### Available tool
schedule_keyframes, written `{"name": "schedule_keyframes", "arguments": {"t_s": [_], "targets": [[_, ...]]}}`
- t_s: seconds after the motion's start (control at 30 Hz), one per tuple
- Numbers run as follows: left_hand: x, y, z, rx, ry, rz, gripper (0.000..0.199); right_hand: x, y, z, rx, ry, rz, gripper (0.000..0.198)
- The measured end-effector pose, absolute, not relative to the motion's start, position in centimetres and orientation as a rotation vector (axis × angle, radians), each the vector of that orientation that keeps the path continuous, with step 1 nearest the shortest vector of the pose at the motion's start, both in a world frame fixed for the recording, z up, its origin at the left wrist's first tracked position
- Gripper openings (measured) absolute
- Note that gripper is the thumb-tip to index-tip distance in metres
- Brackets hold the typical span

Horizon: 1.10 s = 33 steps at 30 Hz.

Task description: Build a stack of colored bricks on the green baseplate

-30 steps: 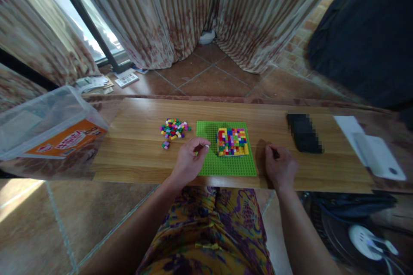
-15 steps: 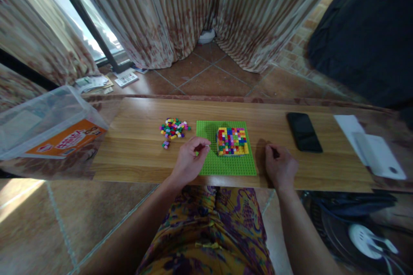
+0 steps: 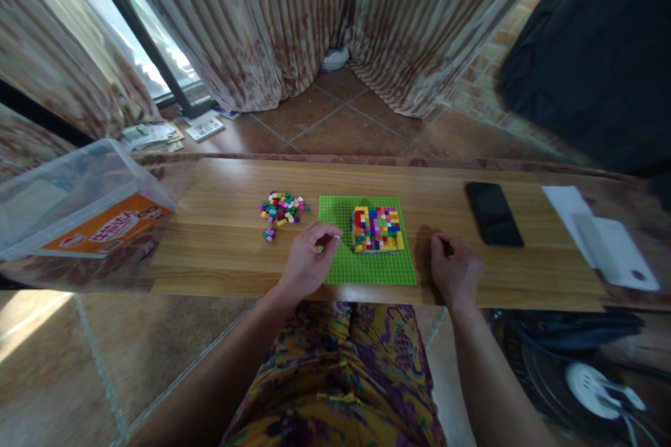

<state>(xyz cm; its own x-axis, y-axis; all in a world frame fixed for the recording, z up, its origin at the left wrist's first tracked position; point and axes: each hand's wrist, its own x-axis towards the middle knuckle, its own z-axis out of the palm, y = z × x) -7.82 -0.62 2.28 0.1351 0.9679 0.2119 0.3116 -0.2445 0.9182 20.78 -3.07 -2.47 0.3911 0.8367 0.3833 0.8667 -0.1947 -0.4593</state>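
Note:
On the table lies a green studded baseplate (image 3: pixel 367 271), bearing a block of many-coloured toy bricks (image 3: pixel 377 229) joined together. My left hand (image 3: pixel 310 257) is over the baseplate's left edge, thumb and forefinger pinched. A tiny pale bit shows at those fingertips, too small to make out. Right of the baseplate, my right hand (image 3: pixel 455 267) rests on the wood in a loose fist, with no object showing in it. Beyond my left hand is a heap of loose small bricks (image 3: pixel 283 208), with a small clump of bricks (image 3: pixel 269 235) just nearer to me.
A clear plastic box (image 3: pixel 105 174) with an orange label stands at the table's left end. To the right lie a black phone (image 3: pixel 493 214) and a white flat object (image 3: pixel 623 255). The wooden table's front edge (image 3: pixel 210 291) runs close to my lap.

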Motion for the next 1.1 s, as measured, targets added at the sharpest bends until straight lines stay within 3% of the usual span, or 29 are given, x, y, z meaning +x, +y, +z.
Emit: {"name": "schedule_keyframes", "arguments": {"t_s": [1.1], "targets": [[-7.76, -0.62, 2.36, 1.679, 1.282, 1.11, 0.01, 20.68, -3.06, -2.34, -2.043, -1.431, -0.035, 0.037]]}}
